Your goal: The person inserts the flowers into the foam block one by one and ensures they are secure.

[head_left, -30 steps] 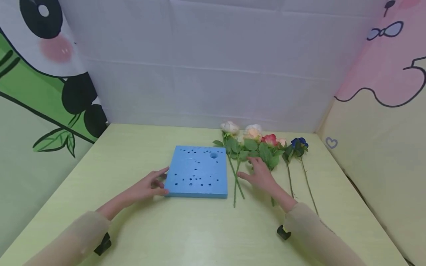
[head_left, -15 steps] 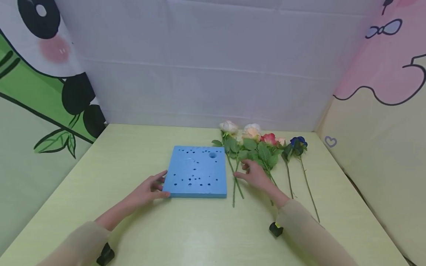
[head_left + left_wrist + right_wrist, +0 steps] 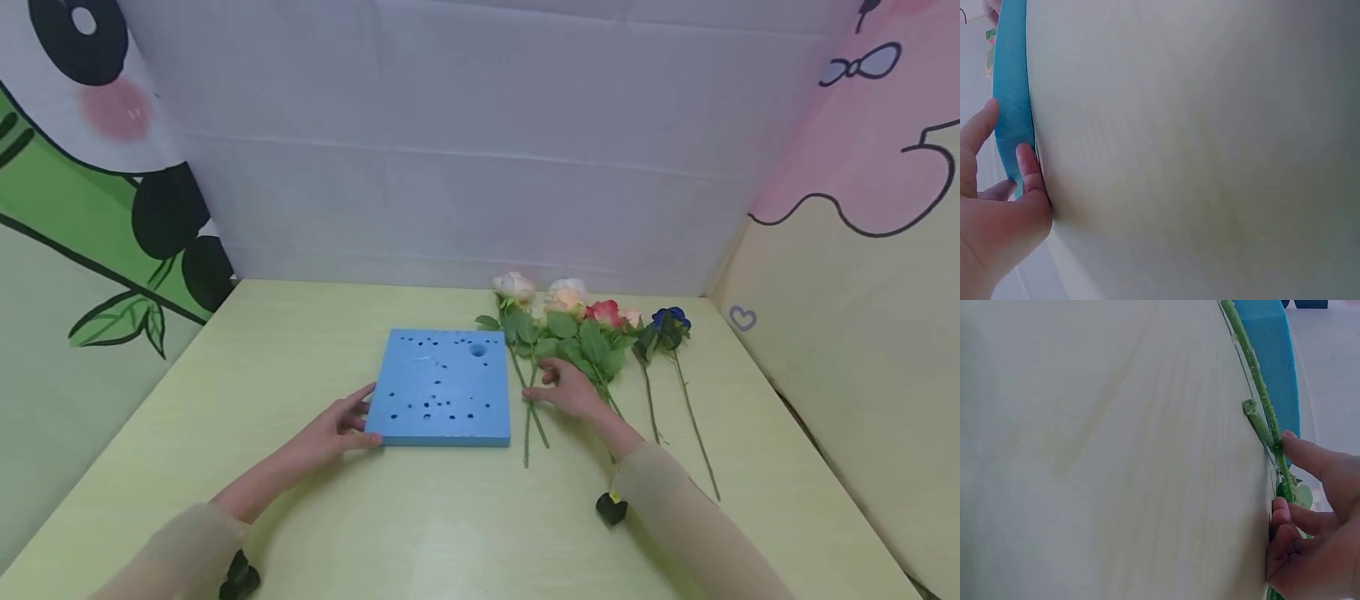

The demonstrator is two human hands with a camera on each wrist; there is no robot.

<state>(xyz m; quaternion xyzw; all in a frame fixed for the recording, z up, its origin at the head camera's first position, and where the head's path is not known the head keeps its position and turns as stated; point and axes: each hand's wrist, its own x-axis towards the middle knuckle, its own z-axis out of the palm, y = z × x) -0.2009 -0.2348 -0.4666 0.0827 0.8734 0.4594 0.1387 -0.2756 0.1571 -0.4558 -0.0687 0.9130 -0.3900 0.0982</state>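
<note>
A blue foam board [image 3: 408, 379] dotted with holes lies on the table. My left hand [image 3: 337, 427] holds its near left corner, thumb at the front side and fingers along the left side [image 3: 1027, 159]. To the right of the board, my right hand [image 3: 572, 392] is over artificial roses, its thumb touching a green stem [image 3: 1252, 359] near where two stems cross. Its other fingers are bent beside the stem, apart from the thumb. Above those stems are a whitish rose [image 3: 514, 285] and a peach rose [image 3: 567, 300]; a red rose [image 3: 603, 313] is beside them.
A dark blue rose [image 3: 670, 322] lies at the far right, its long stem reaching toward the front. A whitish cloth backdrop [image 3: 450, 208] stands behind the table [image 3: 315, 333]. Painted side panels flank it, and a dark wrist camera [image 3: 611, 508] hangs under the right sleeve.
My right hand has shifted left, bringing its thumb to the crossed stems. My left thumb has come onto the board's front corner. The board and flowers lie about as before.
</note>
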